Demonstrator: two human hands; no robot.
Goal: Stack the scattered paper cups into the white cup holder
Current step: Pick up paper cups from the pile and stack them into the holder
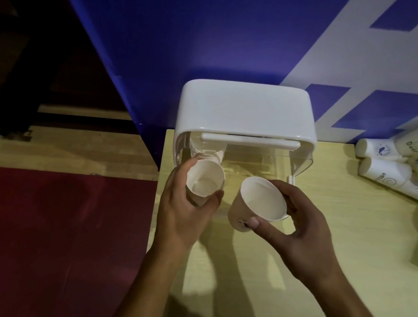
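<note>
Presently the left hand point(182, 212) grips an upright paper cup point(204, 182) just below the white cup holder point(244, 113), likely lined up for loading under its clear front. Beside it, the right hand point(298, 229) pinches a second cup point(256, 202), tilted mouth-up, apparently ready for nesting. Both wrists angle inward. Scattered cups point(394, 167) lie well apart on the table point(368, 257).

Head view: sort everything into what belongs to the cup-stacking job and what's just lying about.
Job: white cup holder; cup in the left hand; cup in the right hand; pile of loose cups on the table.
Bystanders: blue-and-white wall panel; red mat.
</note>
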